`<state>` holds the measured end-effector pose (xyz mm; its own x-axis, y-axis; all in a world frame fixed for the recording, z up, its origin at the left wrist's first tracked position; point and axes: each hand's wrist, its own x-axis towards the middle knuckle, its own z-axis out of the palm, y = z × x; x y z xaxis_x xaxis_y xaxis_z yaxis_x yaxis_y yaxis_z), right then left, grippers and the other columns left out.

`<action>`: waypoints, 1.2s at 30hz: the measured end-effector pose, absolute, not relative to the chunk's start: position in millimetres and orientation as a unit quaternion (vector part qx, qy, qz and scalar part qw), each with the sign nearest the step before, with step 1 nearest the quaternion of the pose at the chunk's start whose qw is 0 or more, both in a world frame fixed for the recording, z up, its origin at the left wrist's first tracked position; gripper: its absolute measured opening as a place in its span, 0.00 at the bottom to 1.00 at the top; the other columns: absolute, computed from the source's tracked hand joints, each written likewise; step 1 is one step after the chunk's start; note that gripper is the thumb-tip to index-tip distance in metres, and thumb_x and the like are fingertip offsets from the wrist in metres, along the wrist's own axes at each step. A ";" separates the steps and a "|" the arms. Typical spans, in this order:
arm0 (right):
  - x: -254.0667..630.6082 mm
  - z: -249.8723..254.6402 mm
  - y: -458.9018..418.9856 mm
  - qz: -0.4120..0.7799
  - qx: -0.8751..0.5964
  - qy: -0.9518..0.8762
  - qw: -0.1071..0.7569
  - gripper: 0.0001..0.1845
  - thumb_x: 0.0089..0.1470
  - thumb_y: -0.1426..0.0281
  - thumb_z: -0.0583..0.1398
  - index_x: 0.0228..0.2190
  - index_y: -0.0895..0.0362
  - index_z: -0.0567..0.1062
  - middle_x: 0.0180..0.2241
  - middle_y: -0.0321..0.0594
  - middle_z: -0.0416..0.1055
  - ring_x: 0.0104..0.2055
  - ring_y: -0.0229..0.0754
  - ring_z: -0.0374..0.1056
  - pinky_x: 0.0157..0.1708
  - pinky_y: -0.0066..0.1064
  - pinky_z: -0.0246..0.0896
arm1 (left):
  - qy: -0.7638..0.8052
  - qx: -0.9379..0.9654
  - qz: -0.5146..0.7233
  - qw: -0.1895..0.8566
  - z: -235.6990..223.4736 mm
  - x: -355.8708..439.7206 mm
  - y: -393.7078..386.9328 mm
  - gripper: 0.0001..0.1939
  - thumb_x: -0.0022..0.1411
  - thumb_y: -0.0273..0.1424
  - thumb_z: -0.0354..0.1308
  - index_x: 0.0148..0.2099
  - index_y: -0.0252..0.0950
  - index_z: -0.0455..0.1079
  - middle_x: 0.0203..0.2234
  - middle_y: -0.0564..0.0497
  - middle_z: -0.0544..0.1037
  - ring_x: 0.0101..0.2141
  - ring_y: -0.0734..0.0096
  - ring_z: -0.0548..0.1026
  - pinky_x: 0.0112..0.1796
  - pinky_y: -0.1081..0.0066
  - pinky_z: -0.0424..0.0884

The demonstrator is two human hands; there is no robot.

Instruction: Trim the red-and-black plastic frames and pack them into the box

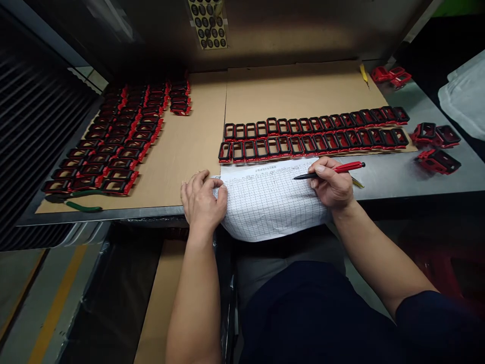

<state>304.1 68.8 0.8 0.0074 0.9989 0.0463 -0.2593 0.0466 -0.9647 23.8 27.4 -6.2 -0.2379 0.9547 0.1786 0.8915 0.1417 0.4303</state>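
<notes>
A white paper form (265, 202) with a printed grid lies over the table's front edge, its lower part sagging past it. My left hand (204, 199) is at the form's left edge, fingers bent and thumb against the paper, holding it in place. My right hand (333, 184) grips a red and black pen (348, 167) between thumb and fingers, its dark tip pointing left, over the upper right of the grid. Whether the tip touches the paper I cannot tell. Just behind the form stand two rows of red and black plastic frames (273, 146).
More red and black frames (131, 154) fill the cardboard's left side, with green-handled pliers (85, 207) before them. A yellow-handled tool (364, 76) lies at the back right. Loose frames (439, 162) and red parts (390, 76) sit on the metal table (450, 184). A sticker sheet (208, 25) hangs behind.
</notes>
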 end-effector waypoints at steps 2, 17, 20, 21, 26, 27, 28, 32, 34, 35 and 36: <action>303.9 0.7 68.8 0.550 -0.420 -0.438 0.575 0.13 0.41 0.60 0.68 0.21 0.56 0.76 0.16 0.32 0.63 0.16 0.32 0.58 0.16 0.26 0.48 | 0.752 0.614 0.229 0.068 -6.2 24.0 27.4 0.07 0.65 0.35 0.53 0.38 0.42 0.73 0.60 0.44 0.72 0.65 0.55 0.64 0.69 0.46 0.45; 302.9 -0.3 69.9 0.548 -0.418 -0.442 0.575 0.13 0.41 0.60 0.69 0.21 0.56 0.76 0.18 0.32 0.65 0.16 0.32 0.57 0.16 0.26 0.49 | 0.753 0.611 0.235 0.061 -5.4 26.0 27.6 0.07 0.65 0.35 0.53 0.37 0.42 0.72 0.59 0.45 0.73 0.64 0.55 0.65 0.69 0.46 0.46; 302.8 2.0 72.9 0.540 -0.424 -0.432 0.585 0.14 0.40 0.59 0.70 0.24 0.55 0.76 0.19 0.32 0.66 0.17 0.32 0.58 0.16 0.25 0.48 | 0.756 0.606 0.240 0.062 -5.5 27.4 28.0 0.07 0.64 0.34 0.54 0.36 0.42 0.72 0.59 0.45 0.73 0.64 0.55 0.66 0.69 0.46 0.46; 303.2 4.9 73.4 0.532 -0.424 -0.430 0.594 0.13 0.41 0.59 0.70 0.25 0.54 0.76 0.19 0.32 0.66 0.18 0.32 0.58 0.16 0.25 0.49 | 0.757 0.604 0.242 0.062 -5.4 28.1 28.0 0.07 0.64 0.34 0.54 0.36 0.42 0.72 0.59 0.45 0.73 0.64 0.55 0.65 0.69 0.46 0.45; 305.1 43.0 62.5 0.436 -0.403 -0.463 0.658 0.09 0.50 0.61 0.69 0.29 0.52 0.77 0.21 0.32 0.66 0.21 0.34 0.62 0.20 0.27 0.56 | 0.760 0.598 0.245 0.063 -4.6 30.8 27.5 0.06 0.64 0.33 0.54 0.36 0.42 0.72 0.59 0.45 0.73 0.64 0.55 0.65 0.70 0.47 0.45; 303.7 53.4 58.0 0.418 -0.398 -0.469 0.669 0.09 0.51 0.61 0.69 0.30 0.51 0.77 0.22 0.33 0.66 0.22 0.34 0.63 0.21 0.28 0.57 | 0.761 0.598 0.246 0.064 -4.5 31.1 27.4 0.06 0.64 0.33 0.54 0.36 0.42 0.72 0.59 0.45 0.73 0.64 0.55 0.65 0.70 0.47 0.45; 301.3 63.0 53.5 0.403 -0.391 -0.473 0.679 0.08 0.51 0.62 0.69 0.30 0.51 0.77 0.22 0.33 0.66 0.22 0.34 0.64 0.21 0.28 0.57 | 0.760 0.597 0.247 0.065 -4.6 31.2 27.4 0.06 0.64 0.33 0.54 0.36 0.42 0.72 0.59 0.45 0.73 0.64 0.55 0.65 0.70 0.47 0.45; 279.2 79.0 40.0 0.395 -0.372 -0.504 0.672 0.09 0.52 0.62 0.69 0.28 0.51 0.77 0.24 0.33 0.66 0.22 0.34 0.64 0.21 0.29 0.57 | 0.757 0.598 0.256 0.062 -5.3 31.0 27.3 0.06 0.64 0.33 0.54 0.35 0.42 0.71 0.58 0.46 0.73 0.64 0.56 0.65 0.70 0.47 0.45; 265.9 72.1 35.7 0.418 -0.377 -0.535 0.630 0.12 0.54 0.58 0.68 0.27 0.51 0.75 0.24 0.33 0.66 0.21 0.35 0.62 0.21 0.30 0.58 | 0.757 0.599 0.257 0.058 -5.7 30.4 27.5 0.05 0.64 0.33 0.55 0.35 0.42 0.71 0.58 0.46 0.73 0.64 0.56 0.65 0.70 0.47 0.45; 260.8 67.1 33.2 0.422 -0.381 -0.548 0.614 0.14 0.55 0.57 0.67 0.27 0.51 0.74 0.23 0.33 0.65 0.21 0.35 0.61 0.21 0.31 0.59 | 0.756 0.599 0.256 0.056 -5.9 30.1 27.6 0.05 0.64 0.33 0.55 0.35 0.42 0.71 0.58 0.47 0.73 0.64 0.56 0.65 0.70 0.47 0.45; 257.4 62.2 30.2 0.415 -0.386 -0.559 0.606 0.15 0.56 0.55 0.66 0.27 0.51 0.73 0.23 0.33 0.65 0.21 0.36 0.61 0.21 0.32 0.60 | 0.756 0.600 0.256 0.055 -6.1 29.8 27.7 0.04 0.64 0.32 0.55 0.35 0.42 0.71 0.58 0.47 0.73 0.64 0.55 0.66 0.69 0.47 0.45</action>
